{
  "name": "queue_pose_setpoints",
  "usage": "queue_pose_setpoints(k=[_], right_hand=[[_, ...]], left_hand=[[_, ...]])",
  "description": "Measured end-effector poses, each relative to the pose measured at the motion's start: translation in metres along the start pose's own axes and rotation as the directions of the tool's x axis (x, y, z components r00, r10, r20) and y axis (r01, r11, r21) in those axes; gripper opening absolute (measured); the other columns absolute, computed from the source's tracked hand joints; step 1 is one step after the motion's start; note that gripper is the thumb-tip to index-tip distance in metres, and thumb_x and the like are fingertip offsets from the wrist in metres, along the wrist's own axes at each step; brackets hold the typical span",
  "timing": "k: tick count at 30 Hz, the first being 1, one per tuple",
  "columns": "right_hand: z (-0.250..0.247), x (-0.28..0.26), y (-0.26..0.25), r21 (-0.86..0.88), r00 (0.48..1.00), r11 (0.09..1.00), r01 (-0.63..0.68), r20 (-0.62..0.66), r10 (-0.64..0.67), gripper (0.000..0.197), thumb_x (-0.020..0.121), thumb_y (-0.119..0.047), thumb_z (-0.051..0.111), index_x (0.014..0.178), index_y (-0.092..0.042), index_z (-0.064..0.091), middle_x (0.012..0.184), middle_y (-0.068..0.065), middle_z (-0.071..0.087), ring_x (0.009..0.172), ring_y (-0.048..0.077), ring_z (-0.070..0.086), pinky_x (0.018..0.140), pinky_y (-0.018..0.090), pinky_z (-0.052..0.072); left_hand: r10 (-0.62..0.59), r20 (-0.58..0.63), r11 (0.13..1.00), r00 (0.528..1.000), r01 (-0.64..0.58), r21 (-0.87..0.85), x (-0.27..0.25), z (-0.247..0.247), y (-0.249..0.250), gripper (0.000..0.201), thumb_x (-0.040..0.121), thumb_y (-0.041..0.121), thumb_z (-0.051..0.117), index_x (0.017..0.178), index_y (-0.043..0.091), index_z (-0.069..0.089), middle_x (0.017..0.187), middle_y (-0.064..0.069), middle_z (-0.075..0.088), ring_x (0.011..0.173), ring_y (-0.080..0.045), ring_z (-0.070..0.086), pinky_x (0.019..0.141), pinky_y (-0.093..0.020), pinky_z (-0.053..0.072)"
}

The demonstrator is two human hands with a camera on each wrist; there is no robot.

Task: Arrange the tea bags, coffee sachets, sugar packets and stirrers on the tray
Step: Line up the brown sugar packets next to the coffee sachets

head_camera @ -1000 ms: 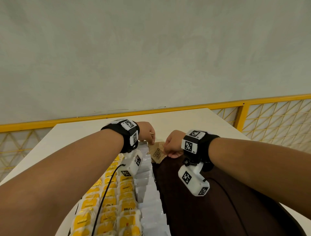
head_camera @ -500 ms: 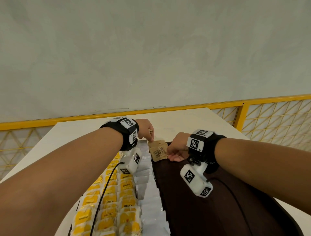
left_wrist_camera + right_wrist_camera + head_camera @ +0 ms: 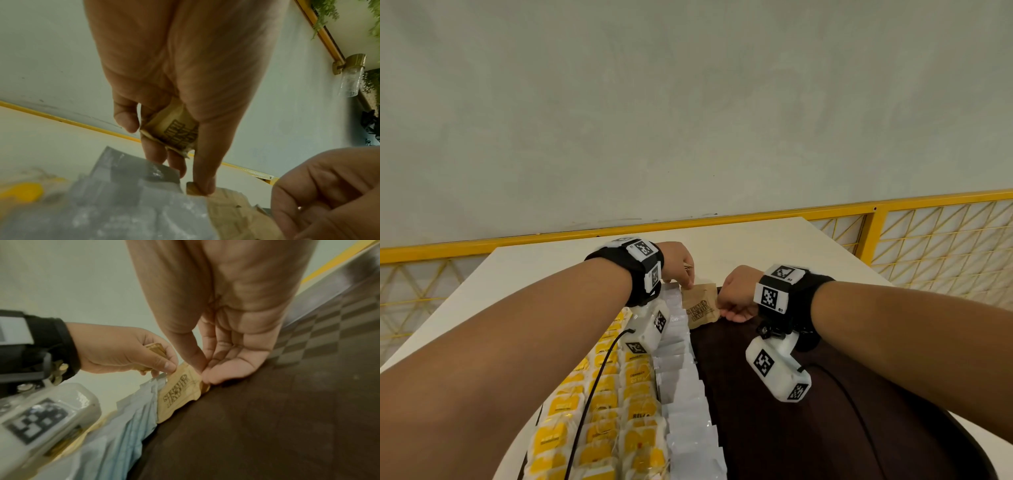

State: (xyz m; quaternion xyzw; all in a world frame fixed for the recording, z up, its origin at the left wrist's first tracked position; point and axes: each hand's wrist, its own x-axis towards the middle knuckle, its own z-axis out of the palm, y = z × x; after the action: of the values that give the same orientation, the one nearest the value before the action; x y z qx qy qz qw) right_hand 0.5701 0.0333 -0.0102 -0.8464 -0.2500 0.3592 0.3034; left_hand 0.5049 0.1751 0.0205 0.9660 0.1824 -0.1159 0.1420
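A brown sugar packet (image 3: 700, 306) lies at the far end of the dark brown tray (image 3: 808, 428), beside a row of white sachets (image 3: 688, 411). My right hand (image 3: 727, 306) pinches the packet's right edge between thumb and fingers (image 3: 202, 369). My left hand (image 3: 686, 277) grips a small stack of brown packets (image 3: 174, 129) in its curled fingers. Its index fingertip (image 3: 203, 186) touches the top left corner of the lying packet (image 3: 179, 392). Rows of yellow tea bags (image 3: 602, 411) fill the tray's left side. No stirrers are in view.
The tray sits on a white table (image 3: 756, 246) against a pale wall. A yellow lattice railing (image 3: 928, 240) runs behind and to the right of the table. The tray's right half (image 3: 267, 418) is bare dark surface.
The brown packet has come out from under my right hand and lies flatter against the white sachets. My left index finger has come down onto its corner.
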Motion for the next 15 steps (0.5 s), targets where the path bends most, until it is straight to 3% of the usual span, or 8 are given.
queue_pose_setpoints(k=[2, 4, 7, 12, 15], right_hand=[[-0.001, -0.001, 0.000, 0.000, 0.999, 1.000, 0.006, -0.034, -0.006, 0.015, 0.089, 0.001, 0.056, 0.074, 0.001, 0.057, 0.058, 0.010, 0.056, 0.042, 0.015, 0.051, 0.044, 0.022, 0.046], [-0.004, -0.002, -0.001, 0.005, 0.999, 1.000, 0.026, -0.035, -0.026, 0.017, 0.090, 0.000, 0.057, 0.073, -0.001, 0.055, 0.060, 0.010, 0.055, 0.045, 0.014, 0.052, 0.043, 0.022, 0.047], [-0.009, -0.006, 0.000, 0.046, 0.996, 0.995, 0.084, -0.032, -0.082, 0.014, 0.090, 0.003, 0.058, 0.077, -0.001, 0.055, 0.068, 0.013, 0.058, 0.055, 0.016, 0.056, 0.052, 0.023, 0.050], [-0.008, -0.007, 0.005, 0.066, 0.985, 0.984, 0.168, -0.054, -0.165, 0.018, 0.084, 0.008, 0.063, 0.075, -0.005, 0.056, 0.071, 0.013, 0.063, 0.059, 0.016, 0.061, 0.063, 0.027, 0.056], [-0.007, -0.007, 0.005, 0.053, 0.983, 0.984, 0.172, -0.071, -0.168, 0.018, 0.084, 0.008, 0.064, 0.074, -0.006, 0.057, 0.072, 0.012, 0.063, 0.060, 0.016, 0.061, 0.067, 0.029, 0.056]], left_hand=[[0.001, -0.012, 1.000, 1.000, -0.001, -0.003, -0.002, -0.004, -0.002, 0.010, 0.088, 0.021, 0.066, 0.093, 0.014, 0.069, 0.073, 0.009, 0.057, 0.061, -0.006, 0.049, 0.059, -0.018, 0.039], [-0.013, -0.033, 1.000, 0.999, 0.013, 0.008, -0.007, -0.013, -0.006, 0.008, 0.088, 0.025, 0.066, 0.088, 0.017, 0.067, 0.075, 0.010, 0.057, 0.062, -0.007, 0.050, 0.060, -0.020, 0.040], [-0.062, -0.014, 0.996, 0.998, 0.063, 0.059, -0.018, -0.029, -0.014, 0.008, 0.086, 0.029, 0.068, 0.082, 0.023, 0.065, 0.075, 0.011, 0.058, 0.066, -0.007, 0.054, 0.060, -0.021, 0.042], [-0.144, 0.097, 0.982, 0.985, 0.130, 0.136, -0.040, -0.037, -0.024, 0.010, 0.084, 0.033, 0.071, 0.087, 0.024, 0.066, 0.078, 0.012, 0.060, 0.074, -0.009, 0.056, 0.055, -0.020, 0.042], [-0.161, 0.100, 0.970, 0.982, 0.139, 0.197, -0.045, -0.032, -0.029, 0.011, 0.082, 0.035, 0.072, 0.085, 0.025, 0.067, 0.077, 0.011, 0.061, 0.071, -0.009, 0.056, 0.065, -0.022, 0.045]])
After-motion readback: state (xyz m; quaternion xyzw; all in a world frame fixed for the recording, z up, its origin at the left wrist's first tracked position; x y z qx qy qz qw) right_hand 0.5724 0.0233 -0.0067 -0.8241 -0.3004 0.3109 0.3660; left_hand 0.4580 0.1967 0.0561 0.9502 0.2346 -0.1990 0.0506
